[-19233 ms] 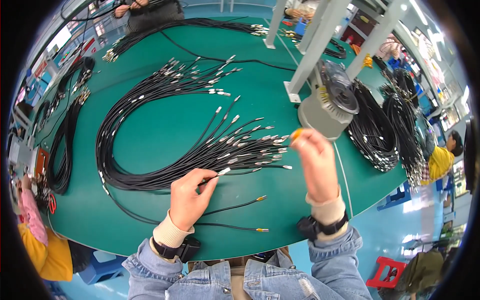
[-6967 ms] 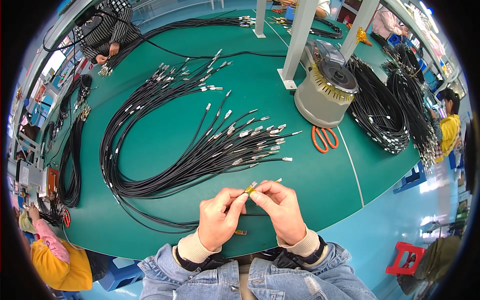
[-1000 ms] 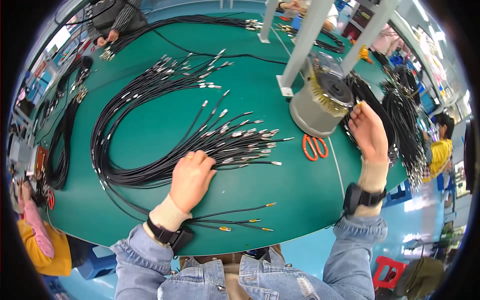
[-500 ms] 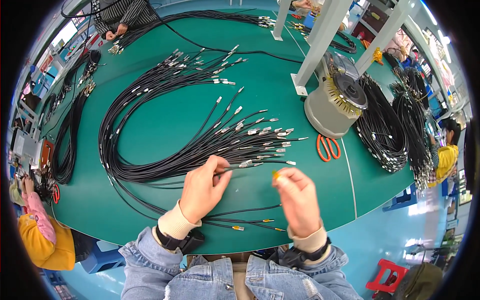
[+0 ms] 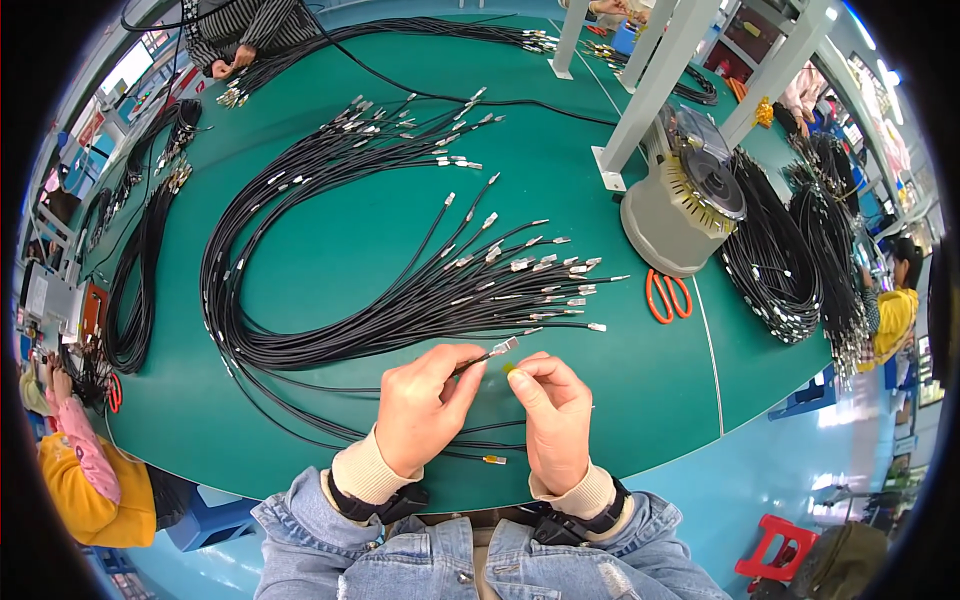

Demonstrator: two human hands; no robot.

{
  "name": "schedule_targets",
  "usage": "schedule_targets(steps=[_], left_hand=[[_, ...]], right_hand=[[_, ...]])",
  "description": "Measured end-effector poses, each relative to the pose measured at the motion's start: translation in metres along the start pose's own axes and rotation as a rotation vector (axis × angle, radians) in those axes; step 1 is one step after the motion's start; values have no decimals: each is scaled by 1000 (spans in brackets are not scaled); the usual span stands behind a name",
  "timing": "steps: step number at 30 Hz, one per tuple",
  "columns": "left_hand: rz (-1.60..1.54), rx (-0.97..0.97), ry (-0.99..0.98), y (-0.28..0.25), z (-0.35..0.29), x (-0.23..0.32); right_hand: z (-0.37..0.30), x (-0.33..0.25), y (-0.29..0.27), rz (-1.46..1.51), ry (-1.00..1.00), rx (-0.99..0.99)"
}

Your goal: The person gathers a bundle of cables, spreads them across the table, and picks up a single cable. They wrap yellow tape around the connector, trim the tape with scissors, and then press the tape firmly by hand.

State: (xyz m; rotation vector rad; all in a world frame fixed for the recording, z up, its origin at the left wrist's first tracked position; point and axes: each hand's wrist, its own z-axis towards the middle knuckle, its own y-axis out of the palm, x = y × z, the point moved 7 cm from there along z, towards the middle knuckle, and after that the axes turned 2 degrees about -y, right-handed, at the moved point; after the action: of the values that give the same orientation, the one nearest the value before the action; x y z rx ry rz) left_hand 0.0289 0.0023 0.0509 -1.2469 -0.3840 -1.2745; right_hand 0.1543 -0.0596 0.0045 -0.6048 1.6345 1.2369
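Note:
My left hand (image 5: 425,410) is closed around a black cable, just behind its silver connector (image 5: 505,346), which points right and up. Close beside that end, my right hand (image 5: 556,415) pinches a small yellow piece (image 5: 508,368), perhaps tape. A narrow gap separates the piece from the connector. Beyond both hands, a big bundle of black cables (image 5: 300,350) curves in a C across the green table, its silver-tipped ends fanned out to the right. Below my hands lie a few cables, one with a yellow band at its tip (image 5: 495,460).
Right of the bundle stands a grey round dispenser (image 5: 675,215) with yellow strips around its disc. Orange-handled scissors (image 5: 668,297) lie before it. Coiled cables (image 5: 775,265) sit farther right, beyond a metal post (image 5: 640,110). Co-workers sit around the table; a red stool (image 5: 775,550) is at lower right.
My right hand has moved left with the yellow piece, up to the cable end. My left hand has shifted slightly right, holding the cable with its connector now tilted up.

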Motion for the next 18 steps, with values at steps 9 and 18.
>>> schedule_targets(steps=[9, 18], left_hand=[[16, 19, -5, 0, -1, 1], [16, 29, -4, 1, -3, -1]], right_hand=[[6, 9, 9, 84, -5, 61], [7, 12, 9, 81, -6, 68]])
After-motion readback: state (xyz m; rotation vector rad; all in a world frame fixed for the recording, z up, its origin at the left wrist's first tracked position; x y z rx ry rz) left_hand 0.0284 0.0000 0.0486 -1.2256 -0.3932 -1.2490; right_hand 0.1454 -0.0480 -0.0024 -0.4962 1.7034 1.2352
